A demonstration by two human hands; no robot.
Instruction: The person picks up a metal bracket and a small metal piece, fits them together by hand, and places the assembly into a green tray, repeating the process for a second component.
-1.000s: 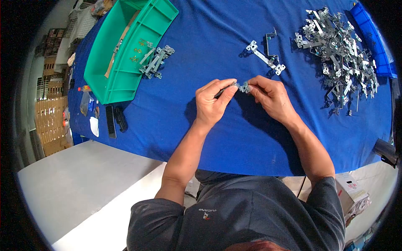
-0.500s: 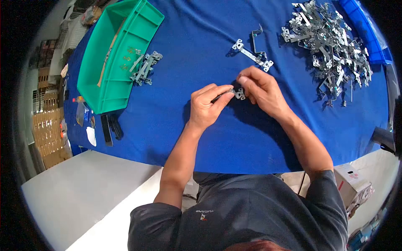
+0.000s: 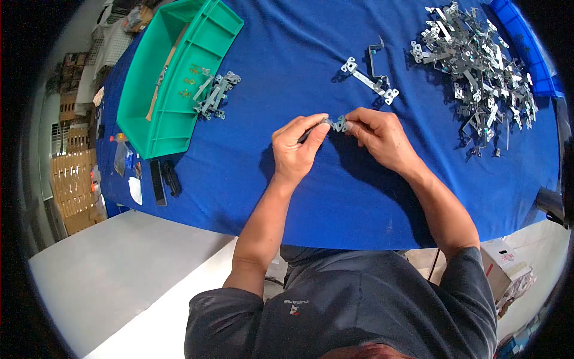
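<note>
Between my two hands is a small metal bracket [image 3: 338,124] with a holed end plate. My left hand [image 3: 296,145] pinches one end of it between thumb and fingers, hiding most of its length. The fingertips of my right hand [image 3: 381,135] close on the plate at its other end; whether they also hold a smaller part is hidden. Beyond my hands lie a pale metal bracket [image 3: 366,81] with holed ends and a darker bent bracket [image 3: 375,64] beside it.
A large pile of metal brackets [image 3: 478,78] lies at the right, beside a blue bin [image 3: 529,51]. At the left stands a green bin [image 3: 173,128], with a small group of brackets [image 3: 213,96] next to it. A black strap-like item [image 3: 158,182] lies near the table's left edge.
My right hand has come down and left, its fingertips now on the bracket's end. My left hand keeps its pinch. The whole view has shifted slightly.
</note>
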